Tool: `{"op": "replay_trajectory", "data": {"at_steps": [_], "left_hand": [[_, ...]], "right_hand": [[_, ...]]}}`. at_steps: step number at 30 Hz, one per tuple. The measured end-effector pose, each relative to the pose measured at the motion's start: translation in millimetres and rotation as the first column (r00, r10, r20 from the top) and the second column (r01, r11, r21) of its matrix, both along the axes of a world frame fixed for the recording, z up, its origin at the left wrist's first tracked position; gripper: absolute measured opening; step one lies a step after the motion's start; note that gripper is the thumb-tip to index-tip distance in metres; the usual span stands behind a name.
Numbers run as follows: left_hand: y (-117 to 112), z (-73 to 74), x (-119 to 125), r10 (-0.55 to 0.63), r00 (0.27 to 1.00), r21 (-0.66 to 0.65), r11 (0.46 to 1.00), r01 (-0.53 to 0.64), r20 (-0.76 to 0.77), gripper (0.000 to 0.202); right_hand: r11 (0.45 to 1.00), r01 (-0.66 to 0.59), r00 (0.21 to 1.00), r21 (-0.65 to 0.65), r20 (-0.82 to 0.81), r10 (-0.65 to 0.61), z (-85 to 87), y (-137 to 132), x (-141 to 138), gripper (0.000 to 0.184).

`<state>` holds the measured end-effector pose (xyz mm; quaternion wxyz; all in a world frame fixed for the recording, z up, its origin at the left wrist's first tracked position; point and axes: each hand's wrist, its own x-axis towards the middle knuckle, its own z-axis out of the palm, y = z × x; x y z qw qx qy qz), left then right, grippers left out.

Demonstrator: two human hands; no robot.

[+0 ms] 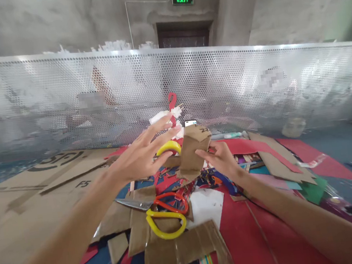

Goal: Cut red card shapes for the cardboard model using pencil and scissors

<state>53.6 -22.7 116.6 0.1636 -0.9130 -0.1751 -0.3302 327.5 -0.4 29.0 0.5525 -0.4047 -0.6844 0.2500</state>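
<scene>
My right hand (220, 157) pinches the edge of a brown cardboard piece (191, 151), thumb on its near face, and holds it up above the pile. To its left, my left hand (144, 151) is raised with fingers spread, holding nothing. Behind that hand shows the yellow handle (169, 146) of a tool, its rest mostly hidden. Below both hands lie scissors (167, 216) with one red and one yellow loop, blades pointing left, on cardboard scraps (178, 251). A white paper piece (206, 205) lies just right of the scissors.
A large cardboard sheet (22, 211) covers the left side. Red sheets (255, 233) lie at the front right. A blue-handled tool (225, 181) sits by my right wrist. A perforated metal panel (237, 86) stands across the back, with a phone (191, 123) before it.
</scene>
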Motion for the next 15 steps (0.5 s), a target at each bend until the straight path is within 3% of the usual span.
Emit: {"op": "replay_trajectory", "data": {"at_steps": [2,4,6,8,12,14,15], "left_hand": [[-6,7.5,-1,-0.031,1.000,-0.092,0.995,0.031,0.000,0.047],[-11,12.8,-2,-0.054,0.995,-0.301,0.953,0.026,-0.085,0.024],[-11,12.7,-3,-0.064,0.968,-0.551,0.830,-0.083,-0.241,0.017],[-6,4.6,-6,-0.059,0.905,-0.689,0.670,-0.277,-0.421,0.019],[24,-31.9,-19,0.082,0.664,-0.545,0.501,-0.672,-0.743,0.034],[42,-51.3,-29,0.063,0.646,-0.563,0.433,-0.704,-0.761,0.032],[50,-59.3,-33,0.018,0.689,-0.620,0.419,-0.663,-0.724,0.031]], "right_hand": [[0.998,0.042,0.995,-0.051,-0.083,-0.046,-2.8,8,6,0.033],[0.995,0.055,0.981,-0.081,-0.181,-0.069,-4.5,14,11,0.035],[0.993,0.042,0.955,-0.107,-0.288,-0.072,-5.0,18,14,0.035],[0.991,0.023,0.921,-0.130,-0.384,-0.072,-4.5,21,16,0.035],[0.986,-0.017,0.866,-0.164,-0.495,-0.067,-1.2,22,17,0.036],[0.984,-0.024,0.858,-0.178,-0.509,-0.071,0.9,21,17,0.036],[0.983,-0.023,0.856,-0.182,-0.512,-0.075,1.9,21,17,0.037]]}}
